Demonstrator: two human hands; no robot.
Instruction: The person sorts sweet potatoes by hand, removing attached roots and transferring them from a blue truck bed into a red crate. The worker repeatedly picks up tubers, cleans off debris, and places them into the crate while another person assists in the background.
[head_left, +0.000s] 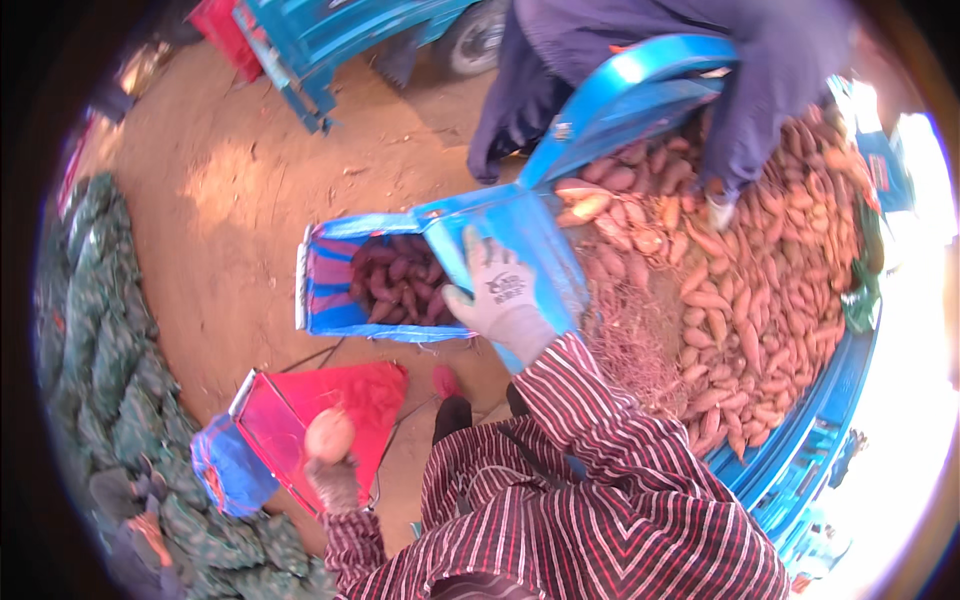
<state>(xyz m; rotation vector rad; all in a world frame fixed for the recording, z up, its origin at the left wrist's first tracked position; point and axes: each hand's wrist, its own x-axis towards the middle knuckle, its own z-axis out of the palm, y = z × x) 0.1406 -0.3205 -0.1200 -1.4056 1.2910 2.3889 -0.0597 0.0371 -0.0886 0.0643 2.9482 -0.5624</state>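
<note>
One pale, rounded tuber (330, 436), held over one red mesh bag (372, 400) by the gloved left hand (335, 484), fingers partly hidden beneath; one striped bag (328, 290) of uncounted dark-red tubers (398, 285); the gloved right hand (503, 292), fingers extended, grasping nothing, upon one blue panel (556, 268); one blue truck bed (792, 470) bearing a pinkish heap (750, 320).

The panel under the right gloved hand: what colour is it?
The panel is bright blue; it shows in the head view.

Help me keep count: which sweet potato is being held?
The round one in the left hand; the others I can make out lie in the heap or the striped bag.
</note>
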